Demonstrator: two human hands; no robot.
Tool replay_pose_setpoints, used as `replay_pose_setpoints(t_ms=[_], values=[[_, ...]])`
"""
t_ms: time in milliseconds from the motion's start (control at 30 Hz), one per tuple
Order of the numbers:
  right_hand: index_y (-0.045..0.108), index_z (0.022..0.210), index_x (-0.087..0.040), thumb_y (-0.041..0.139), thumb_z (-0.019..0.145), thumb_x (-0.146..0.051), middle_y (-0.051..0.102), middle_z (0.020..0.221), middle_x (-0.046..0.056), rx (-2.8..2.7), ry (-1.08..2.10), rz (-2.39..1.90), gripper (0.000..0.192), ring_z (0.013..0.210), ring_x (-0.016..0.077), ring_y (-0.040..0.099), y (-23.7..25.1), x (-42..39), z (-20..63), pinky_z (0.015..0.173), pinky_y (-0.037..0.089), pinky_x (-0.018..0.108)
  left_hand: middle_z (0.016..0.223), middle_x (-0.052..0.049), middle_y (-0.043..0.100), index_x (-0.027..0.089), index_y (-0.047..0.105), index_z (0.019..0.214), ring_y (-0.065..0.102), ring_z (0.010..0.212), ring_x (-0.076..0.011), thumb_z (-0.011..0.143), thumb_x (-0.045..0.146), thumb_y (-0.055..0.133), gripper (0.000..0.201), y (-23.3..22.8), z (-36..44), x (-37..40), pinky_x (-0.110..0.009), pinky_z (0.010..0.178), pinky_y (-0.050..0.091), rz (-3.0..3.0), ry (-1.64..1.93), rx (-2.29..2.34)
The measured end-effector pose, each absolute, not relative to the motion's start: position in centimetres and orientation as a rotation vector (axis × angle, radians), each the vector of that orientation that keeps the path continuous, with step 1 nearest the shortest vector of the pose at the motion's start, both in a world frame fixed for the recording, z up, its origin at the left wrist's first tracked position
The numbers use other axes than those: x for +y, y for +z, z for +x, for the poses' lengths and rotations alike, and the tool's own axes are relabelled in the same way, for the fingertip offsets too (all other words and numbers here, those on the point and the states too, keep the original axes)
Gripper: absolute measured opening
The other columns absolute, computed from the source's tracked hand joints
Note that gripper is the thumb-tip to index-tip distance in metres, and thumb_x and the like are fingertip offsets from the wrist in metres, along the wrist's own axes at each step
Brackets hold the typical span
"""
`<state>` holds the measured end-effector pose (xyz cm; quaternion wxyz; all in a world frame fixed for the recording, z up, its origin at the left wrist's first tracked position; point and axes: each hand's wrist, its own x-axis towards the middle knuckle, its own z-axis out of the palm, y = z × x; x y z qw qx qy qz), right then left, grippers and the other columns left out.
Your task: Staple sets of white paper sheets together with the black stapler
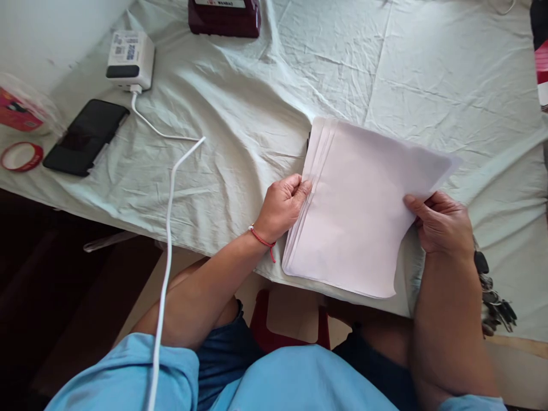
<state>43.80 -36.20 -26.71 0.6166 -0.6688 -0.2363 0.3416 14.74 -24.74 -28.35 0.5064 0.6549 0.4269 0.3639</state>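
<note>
Several white paper sheets [355, 200] lie overlapped in a loose stack over the table's front edge, their left edges slightly fanned. My left hand [285, 205] pinches the left edge of the stack, thumb on top. On the other side, my right hand [443, 222] grips the right edge, with the thumb on top and the fingers underneath. The paper bends upward near that hand, and its far right corner is raised. A small dark thing peeks out at the stack's upper left; what it is I cannot tell.
Cloth covers the table [240, 114]. On the left are a black phone [85, 137], a red wristband [21, 157] and a white power adapter [131, 60] with a white cable [171, 200]. A maroon box [225, 17] stands at the back. Keys [496, 302] lie beside my right forearm.
</note>
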Motion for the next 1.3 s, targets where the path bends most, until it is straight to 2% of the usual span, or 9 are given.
replay_pose_setpoints(t_ms=[167,400,600,733,900,1100,1300], values=[[0.08,0.073,-0.018,0.105,0.051,-0.032,0.075,0.076,0.0,-0.529,0.74,-1.555,0.036,0.069,0.0087,0.063,-27.0,-36.2,44.0,0.068,0.055,0.021,0.069,-0.001,0.058,0.022,0.059,0.074,0.055,0.068,-0.0172,0.102,0.051,0.063,0.041,-28.5,14.7,-24.7,-0.03,0.062,0.043,1.573,0.881,1.025],[0.082,0.075,-0.018,0.104,0.051,-0.033,0.075,0.074,0.001,-0.519,0.737,-1.58,0.037,0.066,0.0088,0.061,-26.8,-36.2,43.9,0.064,0.053,0.021,0.069,-0.001,0.059,0.022,0.06,0.077,0.058,0.071,-0.019,0.1,0.049,0.065,0.036,-28.7,14.8,-24.8,-0.03,0.062,0.046,1.555,0.869,1.009],[0.085,0.086,-0.019,0.103,0.052,-0.034,0.081,0.087,0.003,-0.517,0.733,-1.597,0.041,0.074,0.0108,0.068,-26.5,-36.2,43.7,0.072,0.058,0.023,0.067,0.001,0.052,0.022,0.054,0.072,0.049,0.067,-0.0162,0.102,0.045,0.063,0.038,-28.3,14.8,-24.8,-0.029,0.062,0.041,1.592,0.885,1.027],[0.081,0.076,-0.017,0.103,0.049,-0.033,0.074,0.073,0.001,-0.509,0.705,-1.628,0.039,0.064,0.0089,0.06,-26.5,-36.1,43.8,0.061,0.051,0.021,0.065,0.002,0.045,0.022,0.05,0.069,0.042,0.064,-0.0141,0.102,0.04,0.062,0.039,-28.1,14.7,-24.9,-0.03,0.061,0.036,1.584,0.856,1.04],[0.07,0.061,-0.015,0.101,0.047,-0.03,0.058,0.056,-0.003,-0.497,0.678,-1.682,0.037,0.053,0.006,0.047,-26.0,-36.0,43.9,0.052,0.039,0.021,0.066,0.001,0.05,0.022,0.055,0.072,0.046,0.066,-0.0157,0.103,0.046,0.063,0.04,-28.3,14.8,-24.8,-0.03,0.061,0.038,1.563,0.873,1.026],[0.071,0.063,-0.015,0.098,0.049,-0.029,0.064,0.063,-0.001,-0.506,0.651,-1.697,0.033,0.059,0.0079,0.052,-26.1,-36.1,44.1,0.054,0.038,0.021,0.065,0.001,0.051,0.021,0.056,0.072,0.047,0.065,-0.0153,0.102,0.047,0.064,0.04,-28.1,14.7,-24.9,-0.029,0.06,0.038,1.58,0.886,1.057],[0.07,0.062,-0.016,0.099,0.05,-0.031,0.063,0.063,-0.002,-0.505,0.649,-1.672,0.034,0.06,0.0079,0.051,-26.6,-36.1,44.2,0.055,0.042,0.022,0.068,-0.001,0.06,0.022,0.061,0.074,0.055,0.067,-0.0174,0.101,0.051,0.065,0.039,-28.0,14.8,-25.0,-0.03,0.06,0.044,1.571,0.895,1.07]])
